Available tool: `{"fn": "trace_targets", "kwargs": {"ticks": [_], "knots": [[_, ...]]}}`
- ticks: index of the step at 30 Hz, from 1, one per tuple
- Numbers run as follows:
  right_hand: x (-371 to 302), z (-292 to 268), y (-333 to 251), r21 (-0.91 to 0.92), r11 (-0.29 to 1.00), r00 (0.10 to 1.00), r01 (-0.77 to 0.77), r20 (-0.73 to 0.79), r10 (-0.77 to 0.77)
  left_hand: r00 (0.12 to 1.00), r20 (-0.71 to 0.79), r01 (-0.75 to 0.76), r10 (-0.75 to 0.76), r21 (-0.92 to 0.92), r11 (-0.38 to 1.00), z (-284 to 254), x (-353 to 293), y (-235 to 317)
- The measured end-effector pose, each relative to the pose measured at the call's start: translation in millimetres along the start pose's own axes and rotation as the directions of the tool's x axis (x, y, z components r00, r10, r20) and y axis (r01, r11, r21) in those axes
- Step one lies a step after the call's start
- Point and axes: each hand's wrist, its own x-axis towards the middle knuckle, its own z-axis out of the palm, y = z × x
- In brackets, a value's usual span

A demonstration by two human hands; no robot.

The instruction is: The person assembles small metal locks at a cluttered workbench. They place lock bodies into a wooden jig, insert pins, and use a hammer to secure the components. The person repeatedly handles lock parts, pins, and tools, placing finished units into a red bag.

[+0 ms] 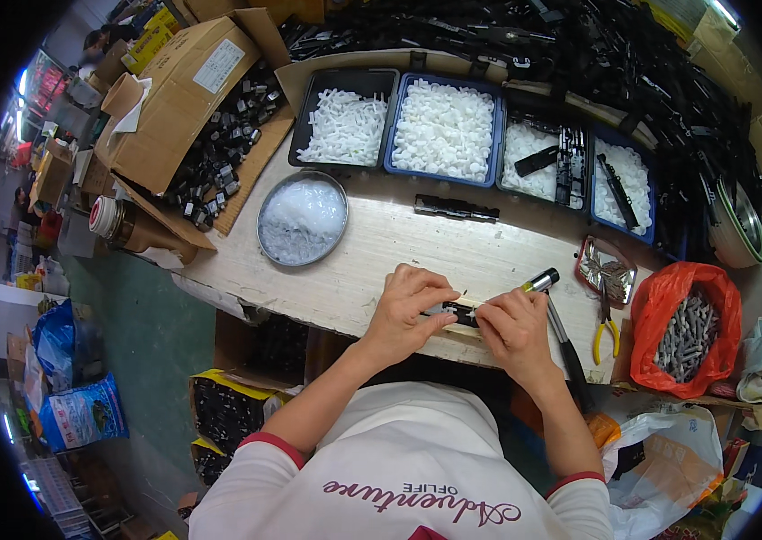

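Close to the table's front edge, my left hand (410, 310) and my right hand (518, 331) face each other over a small black plastic part (462, 312) with white bits on it. The left fingers pinch its left end; the right fingertips press on its right end. Part of it is hidden under the fingers. Just right of my right hand lies a hammer (559, 315) with a metal and yellowish head. Farther back, another long black plastic part (456, 208) rests on the table. A round metal dish (302, 219) of clear whitish material stands to the left.
Bins of white plastic pieces (447, 130) line the back, two with black parts on top. A black heap (579, 45) rises behind them. Yellow-handled pliers (606, 328) and a red bag (685, 328) of grey pieces sit right; a cardboard box (179, 99) spills black pieces at left.
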Motion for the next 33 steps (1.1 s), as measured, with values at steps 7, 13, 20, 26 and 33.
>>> {"fn": "trace_targets", "kwargs": {"ticks": [7, 13, 20, 26, 33], "knots": [[3, 10, -2, -0.009, 1.0, 0.992, 0.015, 0.124, -0.014, 0.99, 0.126, 0.042, -0.06, 0.142, 0.989, 11, -7, -6], [3, 2, -1, 0.028, 0.999, 0.982, -0.02, 0.189, 0.015, 0.983, 0.164, 0.059, -0.085, 0.16, 0.985, 10, -2, -4], [1, -15, 15, 0.087, 0.991, 0.989, -0.102, 0.112, 0.092, 0.94, 0.34, -0.143, -0.026, 0.462, 0.876, 8, 19, 13], [-17, -67, 85, -0.069, 0.941, 0.93, -0.333, -0.19, 0.315, 0.738, 0.67, -0.414, -0.08, 0.543, 0.73, 6, 63, 39], [-22, -90, 134, -0.482, 0.715, 0.853, -0.506, -0.16, 0.496, 0.881, 0.301, -0.471, 0.366, 0.469, 0.748, 112, 196, 42]]}}
